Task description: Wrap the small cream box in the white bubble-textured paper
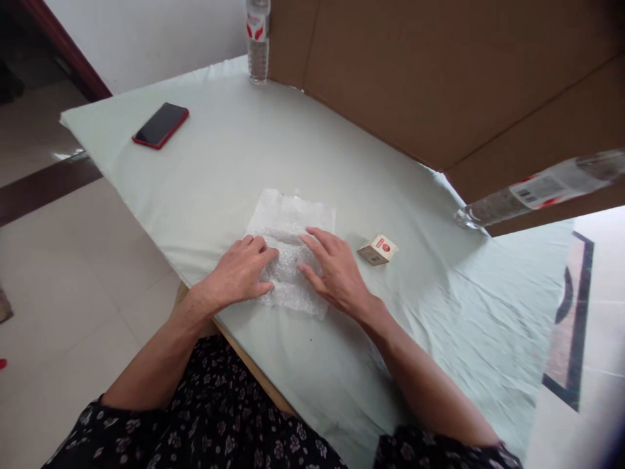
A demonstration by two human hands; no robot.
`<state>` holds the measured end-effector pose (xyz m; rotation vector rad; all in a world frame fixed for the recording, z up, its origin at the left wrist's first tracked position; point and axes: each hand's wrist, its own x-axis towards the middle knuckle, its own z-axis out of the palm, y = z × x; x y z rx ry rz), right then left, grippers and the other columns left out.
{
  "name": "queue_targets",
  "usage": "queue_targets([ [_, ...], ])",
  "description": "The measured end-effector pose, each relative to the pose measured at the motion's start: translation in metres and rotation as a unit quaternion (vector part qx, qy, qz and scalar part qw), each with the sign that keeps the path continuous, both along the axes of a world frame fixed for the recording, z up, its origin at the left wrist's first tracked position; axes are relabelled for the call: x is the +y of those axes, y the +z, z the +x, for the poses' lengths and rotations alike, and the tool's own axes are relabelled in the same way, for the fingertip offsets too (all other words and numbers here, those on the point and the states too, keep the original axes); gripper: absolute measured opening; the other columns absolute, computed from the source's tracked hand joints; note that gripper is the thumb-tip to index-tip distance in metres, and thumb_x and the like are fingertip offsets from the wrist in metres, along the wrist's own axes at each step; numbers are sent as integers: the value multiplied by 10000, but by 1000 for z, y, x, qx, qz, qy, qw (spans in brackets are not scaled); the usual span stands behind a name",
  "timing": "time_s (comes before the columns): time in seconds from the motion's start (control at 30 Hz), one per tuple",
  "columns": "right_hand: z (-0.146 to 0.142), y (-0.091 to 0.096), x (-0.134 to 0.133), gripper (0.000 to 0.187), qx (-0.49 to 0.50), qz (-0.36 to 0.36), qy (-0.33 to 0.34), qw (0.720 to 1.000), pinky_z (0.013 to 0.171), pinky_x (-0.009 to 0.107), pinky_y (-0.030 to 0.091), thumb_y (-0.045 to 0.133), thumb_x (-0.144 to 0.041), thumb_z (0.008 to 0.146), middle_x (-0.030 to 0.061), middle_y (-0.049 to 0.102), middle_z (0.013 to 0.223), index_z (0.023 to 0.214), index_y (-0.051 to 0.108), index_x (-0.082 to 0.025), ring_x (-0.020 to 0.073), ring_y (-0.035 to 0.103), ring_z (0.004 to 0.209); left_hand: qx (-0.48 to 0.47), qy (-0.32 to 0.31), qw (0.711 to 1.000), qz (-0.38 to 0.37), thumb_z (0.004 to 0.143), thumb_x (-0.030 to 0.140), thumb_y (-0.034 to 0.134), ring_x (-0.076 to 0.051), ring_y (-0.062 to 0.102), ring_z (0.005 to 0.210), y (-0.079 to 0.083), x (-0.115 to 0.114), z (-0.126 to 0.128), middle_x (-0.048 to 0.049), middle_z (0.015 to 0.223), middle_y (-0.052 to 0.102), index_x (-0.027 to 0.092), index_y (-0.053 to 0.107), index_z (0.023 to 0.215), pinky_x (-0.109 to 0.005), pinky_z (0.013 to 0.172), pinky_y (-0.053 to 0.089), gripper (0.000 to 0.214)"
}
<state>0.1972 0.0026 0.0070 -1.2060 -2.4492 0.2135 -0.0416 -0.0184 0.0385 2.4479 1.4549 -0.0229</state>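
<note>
A sheet of clear bubble wrap (294,210) lies on the pale green cloth near the table's front edge. Its middle part looks folded or raised; whether anything is inside I cannot tell. At its left side is my left hand (239,270), thumb and fingers spread and touching the wrap. My right hand (334,266) rests over the right side, its fingers apart and lightly bent. Between the two hands the middle of the wrap shows. Just right of my right hand sits a small cream box (379,249) with a red mark.
A phone in a red case (161,125) lies at the far left of the cloth-covered table (205,169). A large cardboard panel (390,71) stands along the back, with one water bottle (258,42) at its left end and another bottle (537,190) at its right.
</note>
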Motion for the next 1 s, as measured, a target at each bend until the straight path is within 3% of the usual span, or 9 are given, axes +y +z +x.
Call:
queue_targets([
  [0.13,-22,-14,26,520,-77,-70,10,994,1120,565,431,567,-435,976,189,531,1534,1426,540,-175,367,459,1442,-12,21,999,21,825,372,748,-326,564,1078,-1,3,5,-143,1135,628,143,668,1204,-451,968,488,450],
  [0.27,-10,-10,32,529,-68,-64,7,996,1144,545,417,613,-463,955,194,520,1544,1393,579,-168,374,462,1445,-26,28,998,52,827,356,741,-326,552,1074,-10,2,2,-147,1164,624,145,673,1201,-455,960,485,434],
  [0.37,17,3,21,465,-27,-17,-49,998,1130,546,424,587,-462,971,187,551,1514,1350,607,-194,366,506,1404,-42,24,997,67,816,356,744,-327,542,1056,-17,1,-2,-147,1179,624,149,672,1202,-465,948,483,444],
  [0.47,58,8,10,431,-1,33,-151,988,1084,572,435,569,-464,960,171,604,1451,1309,621,-217,363,567,1326,-64,23,994,82,816,359,732,-324,536,1042,-22,-1,-5,-148,1174,626,154,674,1181,-469,926,486,422],
  [0.57,99,1,4,527,-25,9,-256,966,999,594,468,628,-488,876,198,643,1385,1309,613,-187,408,606,1244,-78,32,991,102,814,362,720,-323,534,1032,-28,-3,-5,-150,1163,629,158,684,1145,-471,910,486,390],
  [0.67,116,-7,2,493,1,-55,-285,957,885,558,517,632,-476,838,173,733,1183,1241,634,-191,368,689,1039,-92,49,986,128,810,365,710,-326,531,1045,-34,-8,-3,-153,1178,628,156,689,1140,-474,922,477,391],
  [0.8,92,5,0,424,97,-55,-262,959,884,511,530,673,-448,826,98,759,1106,1199,641,-247,295,706,929,-116,65,979,151,819,354,687,-326,529,1065,-41,-13,-1,-148,1196,628,167,692,1146,-477,938,466,377],
  [0.9,53,20,1,428,139,-52,-173,974,931,471,527,700,-408,835,88,753,1171,1232,637,-260,276,701,985,-127,74,976,162,815,349,686,-322,526,1058,-44,-15,1,-144,1195,629,168,698,1150,-476,936,457,381],
  [1.0,14,21,8,456,136,-56,-87,985,972,462,504,696,-367,845,99,739,1230,1277,623,-242,281,692,1051,-129,83,974,167,807,380,702,-325,524,1074,-46,-16,2,-138,1203,630,176,697,1177,-478,954,446,423],
])
